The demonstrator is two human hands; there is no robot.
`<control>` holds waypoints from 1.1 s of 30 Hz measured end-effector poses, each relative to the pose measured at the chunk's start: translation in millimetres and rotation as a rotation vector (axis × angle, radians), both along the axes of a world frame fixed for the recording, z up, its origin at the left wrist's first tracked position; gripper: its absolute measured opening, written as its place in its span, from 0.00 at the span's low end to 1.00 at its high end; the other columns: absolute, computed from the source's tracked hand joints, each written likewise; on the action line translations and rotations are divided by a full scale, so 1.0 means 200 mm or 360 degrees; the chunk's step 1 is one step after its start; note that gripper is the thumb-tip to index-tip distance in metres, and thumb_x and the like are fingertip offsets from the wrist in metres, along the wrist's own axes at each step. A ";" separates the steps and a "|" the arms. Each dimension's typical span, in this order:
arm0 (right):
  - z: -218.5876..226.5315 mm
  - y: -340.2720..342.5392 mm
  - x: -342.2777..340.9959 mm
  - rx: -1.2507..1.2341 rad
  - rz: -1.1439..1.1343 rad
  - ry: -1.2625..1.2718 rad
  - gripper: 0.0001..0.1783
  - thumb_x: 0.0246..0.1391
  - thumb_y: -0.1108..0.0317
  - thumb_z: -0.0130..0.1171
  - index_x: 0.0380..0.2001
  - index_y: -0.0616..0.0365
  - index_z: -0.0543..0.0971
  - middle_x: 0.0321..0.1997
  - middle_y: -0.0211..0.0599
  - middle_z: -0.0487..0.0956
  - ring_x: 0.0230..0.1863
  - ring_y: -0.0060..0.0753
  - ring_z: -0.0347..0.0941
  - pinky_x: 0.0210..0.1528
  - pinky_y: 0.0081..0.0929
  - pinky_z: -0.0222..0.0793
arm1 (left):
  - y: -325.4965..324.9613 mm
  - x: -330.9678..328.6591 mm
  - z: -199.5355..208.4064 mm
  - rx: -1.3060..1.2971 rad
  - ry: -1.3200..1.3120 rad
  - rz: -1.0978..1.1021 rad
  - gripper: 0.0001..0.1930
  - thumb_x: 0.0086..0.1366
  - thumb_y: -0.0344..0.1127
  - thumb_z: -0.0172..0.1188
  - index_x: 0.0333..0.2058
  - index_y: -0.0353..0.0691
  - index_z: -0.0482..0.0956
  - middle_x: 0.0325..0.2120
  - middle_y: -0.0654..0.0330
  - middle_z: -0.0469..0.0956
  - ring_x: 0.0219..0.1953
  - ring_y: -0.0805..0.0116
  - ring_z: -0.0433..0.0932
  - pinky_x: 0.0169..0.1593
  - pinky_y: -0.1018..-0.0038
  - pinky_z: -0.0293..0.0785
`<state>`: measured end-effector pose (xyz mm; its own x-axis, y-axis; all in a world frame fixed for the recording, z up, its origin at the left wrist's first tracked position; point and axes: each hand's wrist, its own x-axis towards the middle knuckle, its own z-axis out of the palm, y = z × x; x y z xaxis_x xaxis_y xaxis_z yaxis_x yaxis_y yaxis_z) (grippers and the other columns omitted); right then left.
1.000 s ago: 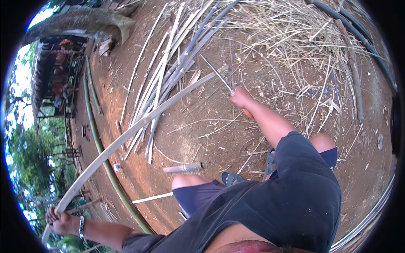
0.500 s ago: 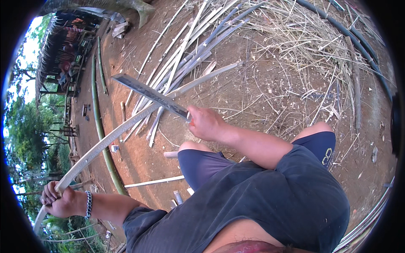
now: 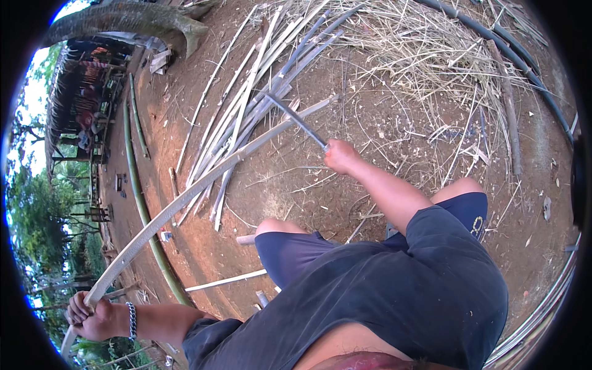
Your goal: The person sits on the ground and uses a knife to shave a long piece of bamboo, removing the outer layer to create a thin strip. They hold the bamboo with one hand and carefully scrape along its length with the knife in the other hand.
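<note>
Bamboo strip (image 3: 179, 202), likely light, springy (perhaps sharp-edged), best held near its end: left hand (image 3: 92, 316) curled round it, right hand (image 3: 341, 156) clenched on a knife (image 3: 297, 121)

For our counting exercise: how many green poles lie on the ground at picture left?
2: a long green pole, partly behind the pale strip held in the left hand, and a shorter green pole near its upper end. More may be hidden from view.

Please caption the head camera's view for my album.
Left hand gripping a long, pale, flat bamboo strip, right hand holding a grey metal blade, near thin, pale and grey strips on brown earth.
</note>
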<state>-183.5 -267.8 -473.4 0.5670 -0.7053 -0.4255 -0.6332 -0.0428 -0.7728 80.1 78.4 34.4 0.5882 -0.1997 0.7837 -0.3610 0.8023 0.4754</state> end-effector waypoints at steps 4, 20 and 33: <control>-0.21 -0.13 -0.09 0.0015 0.0053 0.0102 0.14 0.49 0.66 0.56 0.40 0.58 0.75 0.40 0.49 0.79 0.42 0.50 0.77 0.46 0.41 0.72 | 0.02 0.01 0.03 0.0044 -0.0020 -0.0062 0.14 0.63 0.36 0.41 0.18 0.43 0.63 0.12 0.68 0.59 0.13 0.77 0.55 0.18 0.82 0.54; -1.03 -0.64 -0.24 0.0199 -0.0180 0.0444 0.14 0.42 0.61 0.60 0.30 0.60 0.82 0.31 0.48 0.82 0.34 0.45 0.80 0.39 0.36 0.74 | 0.02 0.20 0.26 0.0251 -0.0165 0.0091 0.14 0.59 0.29 0.40 0.14 0.44 0.60 0.10 0.66 0.56 0.12 0.74 0.54 0.20 0.79 0.55; -0.66 -0.47 -0.19 0.0735 -0.0619 -0.0294 0.13 0.43 0.71 0.59 0.32 0.70 0.77 0.25 0.44 0.78 0.20 0.35 0.74 0.24 0.34 0.73 | -0.53 0.00 -0.20 0.0405 -0.0106 0.0399 0.39 0.58 0.64 0.50 0.51 0.28 0.65 0.54 0.39 0.65 0.60 0.48 0.61 0.66 0.50 0.50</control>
<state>-220.6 -361.4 -605.4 0.3991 -0.6415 -0.6551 -0.3893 0.5283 -0.7546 80.8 -26.9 -4.7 0.5930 -0.2494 0.7656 -0.5685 0.5437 0.6175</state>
